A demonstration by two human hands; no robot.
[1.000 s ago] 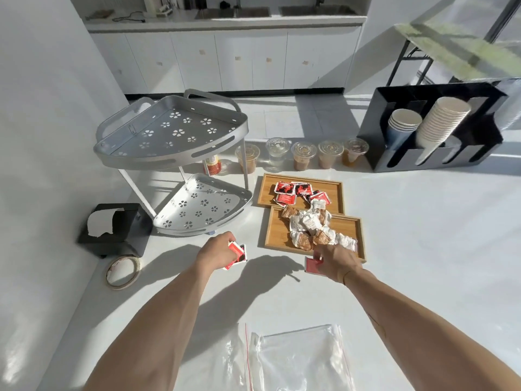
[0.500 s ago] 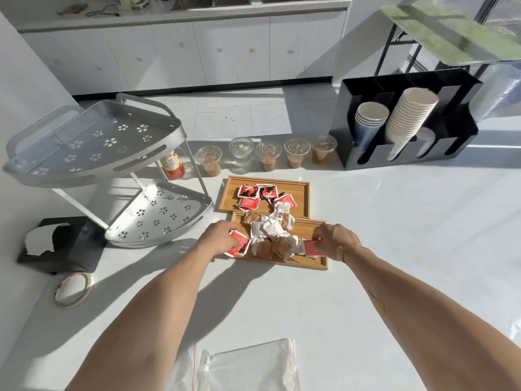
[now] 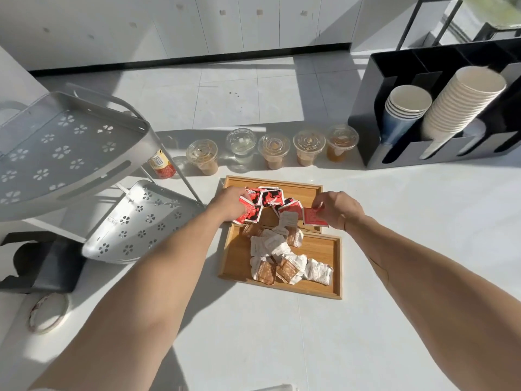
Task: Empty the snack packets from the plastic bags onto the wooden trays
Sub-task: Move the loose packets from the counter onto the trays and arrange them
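Left hand (image 3: 229,203) grips a couple of red packets (image 3: 249,211) over the left end of the far wooden tray (image 3: 310,187); right hand (image 3: 337,208) pinches a single red packet (image 3: 313,217) in its fingers at that tray's right front corner. Judgement: lower both onto bare wood of the far tray before letting go, keeping reds off the brown-and-white packets (image 3: 284,256) piled in the near tray (image 3: 234,261). The right-hand packet overhangs the shared edge, so shift it inward first.
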